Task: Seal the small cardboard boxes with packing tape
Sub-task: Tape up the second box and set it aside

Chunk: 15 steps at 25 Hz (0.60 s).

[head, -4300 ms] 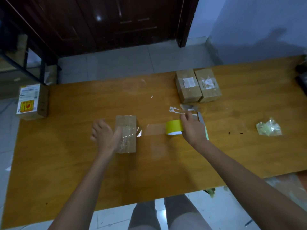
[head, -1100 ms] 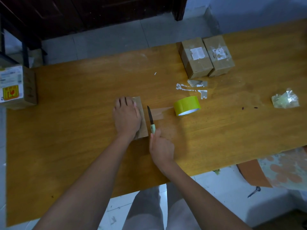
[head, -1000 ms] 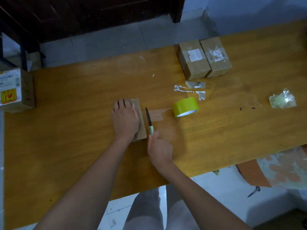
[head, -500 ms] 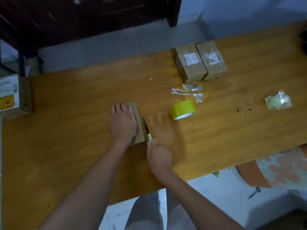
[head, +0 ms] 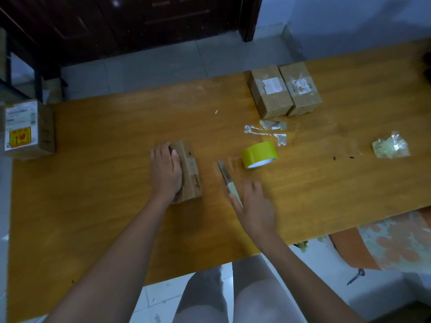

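Three small boxes showed: two boxes (head: pixel 283 90) sat taped at the table's (head: pixel 105 136) far side; left hand (head: pixel 166 170) lay flat, tipping the third box (head: pixel 189 173). Right hand (head: pixel 255 206), spread, touched the knife (head: pixel 229 183) near the tape roll (head: pixel 258 155). Probably some sealing remained.

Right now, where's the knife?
Head view: the knife lies on the table just right of centre, between the small box and the tape roll, handle at the right hand.

Yellow tape roll (head: pixel 258 155), brown box (head: pixel 190 173), orange-brown table (head: pixel 93 183).
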Motion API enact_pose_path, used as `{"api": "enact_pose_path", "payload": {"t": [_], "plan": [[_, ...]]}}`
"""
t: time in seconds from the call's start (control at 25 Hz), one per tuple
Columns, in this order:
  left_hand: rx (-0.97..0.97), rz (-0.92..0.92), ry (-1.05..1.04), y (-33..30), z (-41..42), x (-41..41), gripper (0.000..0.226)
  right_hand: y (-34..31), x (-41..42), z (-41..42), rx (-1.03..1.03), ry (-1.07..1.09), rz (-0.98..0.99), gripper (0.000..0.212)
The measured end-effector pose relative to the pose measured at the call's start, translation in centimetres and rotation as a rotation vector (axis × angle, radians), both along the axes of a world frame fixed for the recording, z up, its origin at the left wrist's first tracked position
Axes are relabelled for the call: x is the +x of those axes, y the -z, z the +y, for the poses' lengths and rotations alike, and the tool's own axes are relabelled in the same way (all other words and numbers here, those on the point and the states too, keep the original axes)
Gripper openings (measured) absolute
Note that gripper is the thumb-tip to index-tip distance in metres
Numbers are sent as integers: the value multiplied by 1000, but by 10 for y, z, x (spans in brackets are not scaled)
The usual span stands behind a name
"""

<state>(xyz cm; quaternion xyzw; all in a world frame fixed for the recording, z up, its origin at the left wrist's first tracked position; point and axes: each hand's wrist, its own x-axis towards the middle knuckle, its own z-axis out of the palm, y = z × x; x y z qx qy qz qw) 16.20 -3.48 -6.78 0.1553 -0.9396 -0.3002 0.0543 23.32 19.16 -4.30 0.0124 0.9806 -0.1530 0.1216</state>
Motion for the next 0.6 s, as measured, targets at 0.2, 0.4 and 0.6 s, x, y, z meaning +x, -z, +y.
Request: {"api": "enact_pose_path", "payload": {"t": [0.2,0.4,0.6], "plan": [[-3,10,10,0,-1,0,47,-22,-33,-74,-343,-182,241,59],[52,51,10,4,-7,0,47,1,-4,-110,-429,-273,83,70],[87,59,-43,4,-7,2,44,3,-8,-117,-508,-186,77,73]]}}
